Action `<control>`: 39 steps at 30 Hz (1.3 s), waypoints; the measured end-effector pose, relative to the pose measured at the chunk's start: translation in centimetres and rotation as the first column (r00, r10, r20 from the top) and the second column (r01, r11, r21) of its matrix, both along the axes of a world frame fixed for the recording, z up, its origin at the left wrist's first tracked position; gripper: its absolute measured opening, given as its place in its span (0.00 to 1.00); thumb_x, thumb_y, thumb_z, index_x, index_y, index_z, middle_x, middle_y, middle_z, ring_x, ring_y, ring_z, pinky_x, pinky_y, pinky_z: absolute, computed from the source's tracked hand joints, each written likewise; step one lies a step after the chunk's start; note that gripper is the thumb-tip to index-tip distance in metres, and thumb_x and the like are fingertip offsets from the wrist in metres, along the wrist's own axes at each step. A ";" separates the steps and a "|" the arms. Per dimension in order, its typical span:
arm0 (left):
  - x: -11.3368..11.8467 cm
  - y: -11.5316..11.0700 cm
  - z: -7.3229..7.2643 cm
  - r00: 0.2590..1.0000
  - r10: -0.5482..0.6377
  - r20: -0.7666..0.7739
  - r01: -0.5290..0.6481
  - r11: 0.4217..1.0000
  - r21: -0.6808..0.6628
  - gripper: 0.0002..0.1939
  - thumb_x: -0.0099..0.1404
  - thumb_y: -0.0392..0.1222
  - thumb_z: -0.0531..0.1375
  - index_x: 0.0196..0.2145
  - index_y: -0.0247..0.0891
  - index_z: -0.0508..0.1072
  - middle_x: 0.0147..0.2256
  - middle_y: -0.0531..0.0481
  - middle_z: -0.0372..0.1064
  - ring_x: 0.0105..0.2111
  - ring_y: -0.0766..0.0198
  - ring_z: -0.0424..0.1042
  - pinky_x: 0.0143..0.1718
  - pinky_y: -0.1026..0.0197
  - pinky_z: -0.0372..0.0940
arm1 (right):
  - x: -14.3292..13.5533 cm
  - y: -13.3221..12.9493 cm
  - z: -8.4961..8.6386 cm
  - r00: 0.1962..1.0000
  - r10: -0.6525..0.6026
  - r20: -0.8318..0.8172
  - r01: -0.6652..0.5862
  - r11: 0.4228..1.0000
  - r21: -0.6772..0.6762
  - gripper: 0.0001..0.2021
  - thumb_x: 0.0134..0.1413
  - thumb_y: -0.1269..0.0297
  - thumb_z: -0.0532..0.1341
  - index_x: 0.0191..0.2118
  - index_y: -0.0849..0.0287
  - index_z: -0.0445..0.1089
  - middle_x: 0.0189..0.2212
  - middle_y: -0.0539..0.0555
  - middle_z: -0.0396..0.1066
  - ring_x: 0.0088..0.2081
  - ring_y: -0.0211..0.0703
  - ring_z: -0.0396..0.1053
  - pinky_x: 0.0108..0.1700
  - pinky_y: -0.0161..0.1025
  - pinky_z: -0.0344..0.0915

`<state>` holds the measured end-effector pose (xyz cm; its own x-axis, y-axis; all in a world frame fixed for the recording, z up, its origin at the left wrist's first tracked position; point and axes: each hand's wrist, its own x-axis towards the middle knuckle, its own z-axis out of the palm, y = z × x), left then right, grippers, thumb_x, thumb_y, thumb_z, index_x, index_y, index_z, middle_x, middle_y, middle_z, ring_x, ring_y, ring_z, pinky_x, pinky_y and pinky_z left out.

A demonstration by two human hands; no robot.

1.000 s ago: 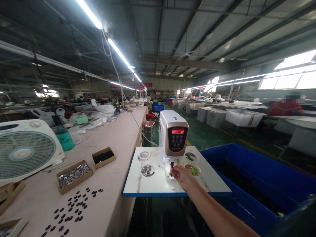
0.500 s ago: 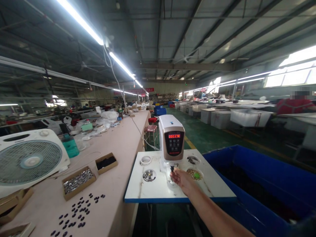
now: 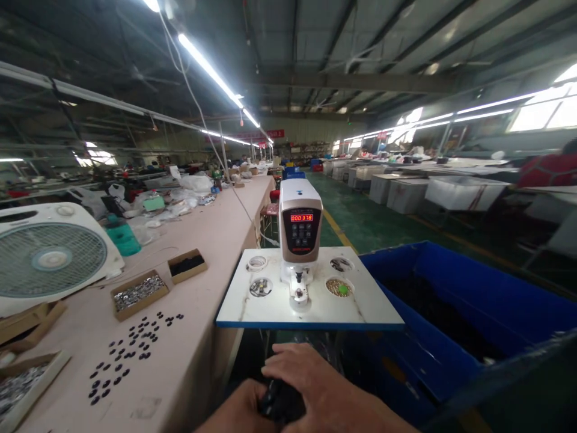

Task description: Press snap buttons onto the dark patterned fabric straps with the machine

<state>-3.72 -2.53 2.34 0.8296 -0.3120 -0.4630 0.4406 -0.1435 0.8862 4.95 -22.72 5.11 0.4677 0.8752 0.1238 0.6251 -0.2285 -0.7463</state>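
Note:
At the bottom of the head view, my left hand (image 3: 243, 404) is closed round one side of a dark, glossy black bundle (image 3: 286, 403), perhaps fabric. My right hand (image 3: 311, 374) curves over its other side, hiding much of it. Just beyond stands a white and bronze press machine (image 3: 301, 231) with a red digital display. A small dark piece sits on its lower die (image 3: 298, 293), below the upper punch. The machine's white table (image 3: 246, 310) has round wells; one well (image 3: 339, 287) holds brass-coloured parts and something green, another (image 3: 260, 287) metal pieces.
On the long bench (image 3: 193, 337) at left are scattered black discs (image 3: 119, 355), a box of metal parts (image 3: 139, 293), a box of black pieces (image 3: 187, 266) and a fan (image 3: 54, 258). A large blue bin (image 3: 433, 264) with dark material stands at right.
My right hand has left the machine's punch area and come down towards me. Both hands are now on the black bundle. The view has tilted down.

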 end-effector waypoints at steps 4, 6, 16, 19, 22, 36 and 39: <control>3.8 0.2 1.8 0.967 -0.212 0.140 0.193 0.971 0.139 0.09 0.51 0.41 0.67 0.26 0.34 0.71 0.24 0.57 0.57 0.24 0.71 0.53 0.26 0.65 0.50 | 0.2 0.1 -1.0 0.998 -0.055 0.024 0.058 0.980 -0.189 0.29 0.43 0.56 0.74 0.54 0.51 0.71 0.46 0.52 0.75 0.47 0.51 0.70 0.49 0.42 0.58; 5.1 0.1 2.4 0.946 -0.292 0.139 0.245 0.928 0.280 0.12 0.53 0.43 0.65 0.23 0.34 0.68 0.22 0.57 0.53 0.23 0.71 0.50 0.24 0.64 0.47 | 0.8 -0.1 -1.5 0.992 -0.125 0.031 0.128 0.957 -0.262 0.17 0.48 0.57 0.71 0.44 0.54 0.74 0.39 0.50 0.76 0.40 0.47 0.71 0.42 0.39 0.55; 10.8 -0.1 1.9 0.933 -0.329 0.146 0.226 0.852 0.473 0.09 0.55 0.44 0.63 0.26 0.35 0.71 0.22 0.57 0.56 0.24 0.69 0.54 0.24 0.64 0.47 | 5.6 -1.5 -2.6 0.880 -0.304 -0.364 0.246 0.949 -0.199 0.07 0.54 0.65 0.65 0.30 0.62 0.69 0.26 0.46 0.67 0.30 0.34 0.62 0.31 0.32 0.50; 12.5 0.2 1.3 0.940 -0.318 0.123 0.264 0.908 0.325 0.13 0.57 0.48 0.64 0.27 0.34 0.69 0.23 0.57 0.54 0.24 0.70 0.51 0.23 0.64 0.46 | 7.1 -1.6 -3.1 0.835 -0.322 -0.447 0.261 0.946 -0.193 0.10 0.54 0.59 0.65 0.33 0.63 0.71 0.27 0.46 0.65 0.30 0.35 0.60 0.31 0.32 0.52; 14.1 0.3 0.2 0.949 -0.303 0.083 0.286 0.943 0.171 0.14 0.57 0.49 0.65 0.29 0.34 0.69 0.23 0.57 0.54 0.24 0.70 0.50 0.24 0.64 0.45 | 8.4 -1.7 -3.6 0.796 -0.325 -0.510 0.276 0.946 -0.172 0.18 0.58 0.50 0.62 0.34 0.64 0.71 0.26 0.47 0.64 0.30 0.35 0.58 0.31 0.32 0.52; 21.8 0.4 -2.4 0.974 -0.215 0.071 0.208 0.974 0.095 0.12 0.54 0.46 0.62 0.32 0.34 0.73 0.27 0.53 0.65 0.27 0.67 0.61 0.29 0.65 0.55 | 15.7 -0.7 -5.2 0.876 -0.438 -0.202 0.394 0.892 -0.221 0.13 0.62 0.58 0.58 0.34 0.61 0.74 0.31 0.52 0.74 0.34 0.42 0.69 0.35 0.35 0.55; 23.4 0.4 -2.5 0.964 -0.208 0.167 0.178 0.968 0.175 0.10 0.55 0.44 0.60 0.30 0.34 0.71 0.26 0.54 0.63 0.27 0.67 0.58 0.28 0.64 0.53 | 17.1 -0.2 -5.4 0.864 -0.502 -0.049 0.475 0.843 -0.252 0.13 0.62 0.59 0.58 0.32 0.61 0.73 0.30 0.53 0.74 0.34 0.41 0.69 0.34 0.35 0.52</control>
<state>19.71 -2.16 -0.15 0.8359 -0.4101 -0.3648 0.2232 -0.3533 0.9085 22.07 -22.91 -0.26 0.8406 0.5273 -0.1239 0.3062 -0.6513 -0.6942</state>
